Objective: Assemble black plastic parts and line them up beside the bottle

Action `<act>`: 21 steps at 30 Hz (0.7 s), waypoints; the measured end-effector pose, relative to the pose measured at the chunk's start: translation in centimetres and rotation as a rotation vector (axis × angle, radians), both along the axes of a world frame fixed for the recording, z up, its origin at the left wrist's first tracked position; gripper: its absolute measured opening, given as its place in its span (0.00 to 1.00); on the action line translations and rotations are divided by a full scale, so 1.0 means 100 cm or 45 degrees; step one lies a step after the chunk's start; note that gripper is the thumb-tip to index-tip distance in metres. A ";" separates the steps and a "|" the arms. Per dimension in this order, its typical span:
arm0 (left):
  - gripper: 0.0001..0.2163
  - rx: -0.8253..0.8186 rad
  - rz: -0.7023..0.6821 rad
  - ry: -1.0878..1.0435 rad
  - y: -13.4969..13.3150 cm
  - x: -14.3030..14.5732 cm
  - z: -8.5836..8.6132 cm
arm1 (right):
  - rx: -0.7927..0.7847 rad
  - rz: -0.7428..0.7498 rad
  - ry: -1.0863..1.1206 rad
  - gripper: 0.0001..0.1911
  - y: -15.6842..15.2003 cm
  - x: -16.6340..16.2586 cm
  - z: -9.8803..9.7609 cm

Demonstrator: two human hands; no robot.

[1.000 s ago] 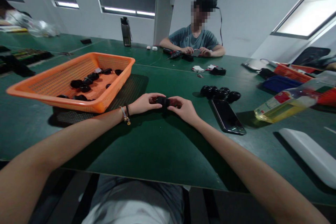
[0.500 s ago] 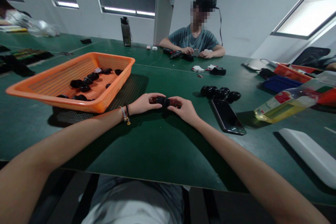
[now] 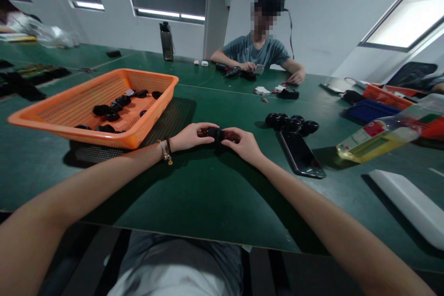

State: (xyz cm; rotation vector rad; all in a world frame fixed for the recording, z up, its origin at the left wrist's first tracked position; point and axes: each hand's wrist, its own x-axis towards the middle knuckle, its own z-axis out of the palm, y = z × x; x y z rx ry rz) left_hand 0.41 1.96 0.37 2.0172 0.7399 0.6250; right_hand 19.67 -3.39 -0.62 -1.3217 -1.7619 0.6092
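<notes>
My left hand (image 3: 190, 137) and my right hand (image 3: 244, 143) meet over the green table (image 3: 208, 189), both pinched on a small black round part (image 3: 215, 134) held between them. The fingers of each hand curl round its ends. An orange mesh basket (image 3: 69, 122) with several similar black parts stands to the left of my left hand. A cluster of black round parts (image 3: 290, 123) lies to the right of my right hand, beside a dark phone (image 3: 301, 154).
A person sits across the table with small tools and parts by their hands (image 3: 248, 65). A bottle of yellow liquid (image 3: 378, 137) lies at the right, with a white flat object (image 3: 407, 203) nearer. A dark flask (image 3: 167, 42) stands at the back.
My hands have stayed in place on the black part. The person across the table has moved one hand out to the right.
</notes>
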 end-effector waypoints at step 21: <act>0.23 -0.052 0.007 -0.025 -0.001 0.000 0.002 | -0.002 -0.001 -0.030 0.13 0.000 0.001 0.000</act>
